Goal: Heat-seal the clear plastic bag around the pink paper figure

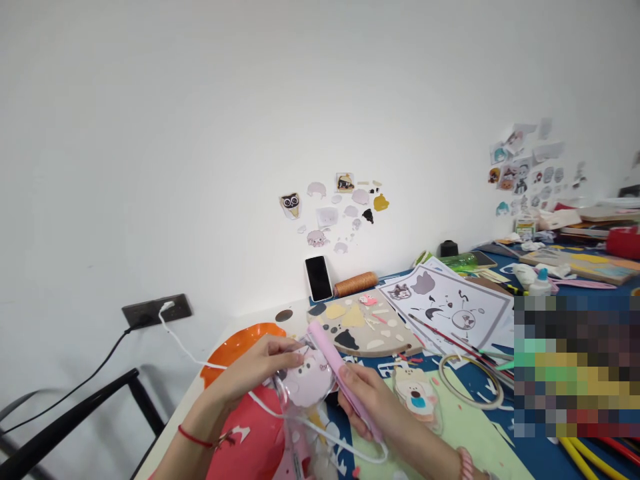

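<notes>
My left hand (270, 367) pinches a clear plastic piece with a pale lilac cartoon character (311, 381) on it. Wrapped in my right hand (367, 400) is a slim pink corded stick-shaped tool (327, 350), its upper part close against the right edge of the clear piece. Whether the two touch, I cannot tell. A white cord (325, 433) leaves the tool's lower end and loops back under my left wrist. Red sheet (257, 433) lies below my left hand. Right of the tool, a clear-edged cartoon bear piece (416, 400) rests on a light green sheet (460, 427).
A beige board (400, 320) carries cut-out shapes. Behind it stand a phone (319, 279) and a thread spool (356, 285). Printed sheets (450, 303), a tape roll (470, 381) and brushes lie to the right. A wall socket (157, 312) and black chair (70, 427) are at left.
</notes>
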Tool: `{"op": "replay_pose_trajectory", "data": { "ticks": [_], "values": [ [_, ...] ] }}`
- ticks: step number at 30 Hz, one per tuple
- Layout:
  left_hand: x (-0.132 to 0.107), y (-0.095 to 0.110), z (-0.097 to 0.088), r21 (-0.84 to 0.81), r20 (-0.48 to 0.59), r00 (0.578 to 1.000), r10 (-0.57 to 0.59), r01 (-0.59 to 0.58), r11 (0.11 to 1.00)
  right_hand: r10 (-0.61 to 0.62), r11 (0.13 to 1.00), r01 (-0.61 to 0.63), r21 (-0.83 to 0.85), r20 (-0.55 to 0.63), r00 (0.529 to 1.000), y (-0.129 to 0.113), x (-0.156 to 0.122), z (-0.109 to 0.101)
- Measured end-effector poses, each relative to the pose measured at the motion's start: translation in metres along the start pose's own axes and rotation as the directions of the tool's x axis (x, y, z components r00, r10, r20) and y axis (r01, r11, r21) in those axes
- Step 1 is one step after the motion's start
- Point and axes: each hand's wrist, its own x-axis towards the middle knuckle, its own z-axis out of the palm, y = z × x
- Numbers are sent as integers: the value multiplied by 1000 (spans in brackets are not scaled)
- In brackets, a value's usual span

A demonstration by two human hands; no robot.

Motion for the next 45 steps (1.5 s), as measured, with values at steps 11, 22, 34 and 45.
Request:
{"op": "replay_pose_trajectory", "data": {
  "ticks": [11,22,34,45],
  "values": [
    [1,0,-1,-85,59,998,-7,12,996,-99,992,109,67,-133,986,-8,-2,-4],
    [1,3,-7,-135,-42,999,-30,25,991,-52,979,70,191,-102,993,-8,-5,-1],
    [5,-7,-4,-206,-26,1000,7,-12,979,-11,995,12,96,-5,1000,-7,-7,-2],
    [7,0,7,-214,-20,1000,5,-9,977,-57,994,69,88,-131,990,-6,-5,0]
  ]
}}
